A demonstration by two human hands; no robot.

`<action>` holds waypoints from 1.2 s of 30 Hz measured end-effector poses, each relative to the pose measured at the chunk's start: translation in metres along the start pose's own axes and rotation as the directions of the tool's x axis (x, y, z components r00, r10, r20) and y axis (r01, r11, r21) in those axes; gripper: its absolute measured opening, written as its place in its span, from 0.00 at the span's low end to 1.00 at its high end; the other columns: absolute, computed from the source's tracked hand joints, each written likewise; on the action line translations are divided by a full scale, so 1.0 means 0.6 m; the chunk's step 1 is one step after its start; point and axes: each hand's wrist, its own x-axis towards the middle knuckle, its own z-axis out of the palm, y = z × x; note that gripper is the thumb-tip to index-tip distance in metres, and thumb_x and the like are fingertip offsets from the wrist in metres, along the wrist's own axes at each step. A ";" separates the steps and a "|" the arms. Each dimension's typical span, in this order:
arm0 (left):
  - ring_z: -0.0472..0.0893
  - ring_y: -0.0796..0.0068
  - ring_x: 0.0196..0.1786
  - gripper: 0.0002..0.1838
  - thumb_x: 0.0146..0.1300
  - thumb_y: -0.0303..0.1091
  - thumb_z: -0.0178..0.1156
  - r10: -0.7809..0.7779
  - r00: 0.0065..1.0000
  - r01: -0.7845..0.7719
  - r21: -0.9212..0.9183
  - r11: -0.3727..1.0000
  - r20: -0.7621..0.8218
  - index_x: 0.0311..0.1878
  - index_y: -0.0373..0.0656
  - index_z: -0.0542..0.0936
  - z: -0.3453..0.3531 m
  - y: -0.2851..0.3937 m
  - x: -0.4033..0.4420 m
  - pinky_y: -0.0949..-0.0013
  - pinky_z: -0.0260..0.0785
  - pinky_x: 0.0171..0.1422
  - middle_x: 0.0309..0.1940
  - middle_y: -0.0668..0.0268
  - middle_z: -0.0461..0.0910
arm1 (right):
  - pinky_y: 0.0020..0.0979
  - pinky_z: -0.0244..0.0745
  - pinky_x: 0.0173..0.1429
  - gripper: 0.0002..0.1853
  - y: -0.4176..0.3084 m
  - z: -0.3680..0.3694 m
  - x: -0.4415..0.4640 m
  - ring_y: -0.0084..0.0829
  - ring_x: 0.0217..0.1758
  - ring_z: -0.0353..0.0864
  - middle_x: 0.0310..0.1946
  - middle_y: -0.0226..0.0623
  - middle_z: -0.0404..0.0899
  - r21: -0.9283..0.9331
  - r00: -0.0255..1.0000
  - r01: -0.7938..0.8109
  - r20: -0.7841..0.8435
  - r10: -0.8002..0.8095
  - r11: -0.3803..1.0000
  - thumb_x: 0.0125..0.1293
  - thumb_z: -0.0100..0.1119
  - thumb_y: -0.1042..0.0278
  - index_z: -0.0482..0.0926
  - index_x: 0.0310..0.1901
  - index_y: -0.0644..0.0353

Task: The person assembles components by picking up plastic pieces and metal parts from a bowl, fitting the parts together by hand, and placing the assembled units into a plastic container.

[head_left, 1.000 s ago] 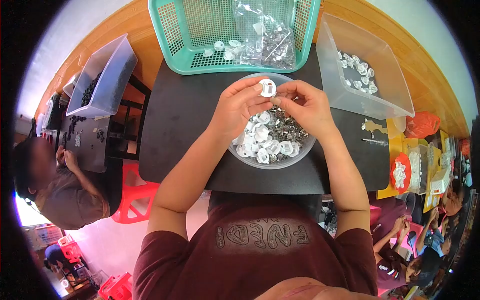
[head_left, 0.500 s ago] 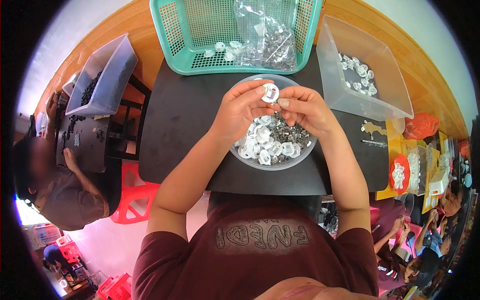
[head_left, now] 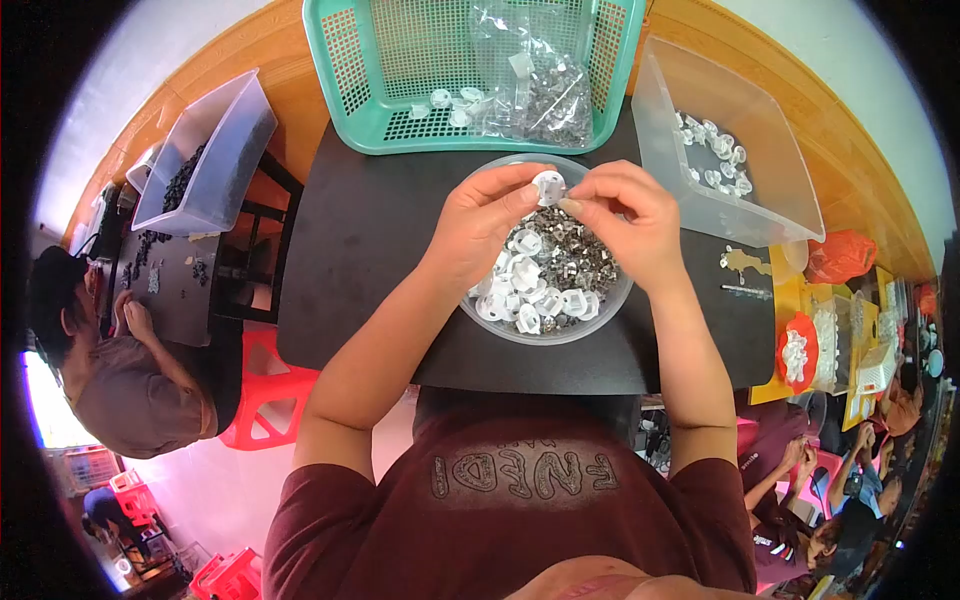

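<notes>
The left hand [head_left: 488, 222] pinches a white round piece [head_left: 549, 187] between the thumb and first finger, near the upper middle of the frame. The piece stands up on its edge, right between the two hands. The right hand [head_left: 632, 222] comes in from the other side. Its thumb and first finger are pressed close together, with their tips at the right edge of the piece — I cannot tell if they hold a tiny part too.

Under the hands is a clear round bowl [head_left: 545, 338]. White plastic pieces [head_left: 522, 275] fill its lower left, and shiny metal bits [head_left: 582, 252] fill its right side.

The dark red shirt [head_left: 520, 545], bottom middle, has big puffy letters [head_left: 525, 474] that look upside down. I see a D and an I at the left end and an F at the right end — the middle is hard to read. The small line above them is too tiny to read.

At the top, a green basket [head_left: 400, 146] holds a clear bag [head_left: 545, 105] of metal bits. A clear bin [head_left: 720, 215] with white pieces is at the upper right.
</notes>
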 end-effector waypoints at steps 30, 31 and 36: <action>0.80 0.70 0.57 0.17 0.64 0.22 0.63 0.050 0.995 -0.057 0.086 0.995 0.083 0.56 0.38 0.80 -0.014 -0.009 -0.004 0.64 0.72 0.65 0.54 0.61 0.82 | 0.20 0.70 0.33 0.08 0.008 0.032 -0.014 0.16 0.29 0.76 0.32 0.29 0.81 -0.023 0.994 0.069 -0.084 -0.070 0.997 0.59 0.68 0.77 0.84 0.41 0.61; 0.80 0.70 0.57 0.17 0.64 0.22 0.63 0.049 0.996 -0.055 0.081 0.995 0.075 0.56 0.38 0.80 -0.014 -0.009 -0.004 0.64 0.72 0.65 0.54 0.61 0.82 | 0.20 0.70 0.32 0.07 0.007 0.037 -0.015 0.16 0.28 0.75 0.31 0.29 0.81 0.037 0.993 0.057 -0.106 -0.052 0.998 0.59 0.68 0.77 0.84 0.40 0.61; 0.80 0.71 0.56 0.16 0.63 0.22 0.63 0.040 0.996 -0.045 0.068 0.997 0.076 0.55 0.37 0.80 -0.009 -0.005 -0.005 0.64 0.72 0.64 0.53 0.60 0.82 | 0.22 0.70 0.29 0.07 0.007 0.040 -0.018 0.17 0.25 0.76 0.29 0.30 0.81 -0.133 0.977 0.139 -0.146 -0.158 0.981 0.57 0.69 0.76 0.84 0.38 0.61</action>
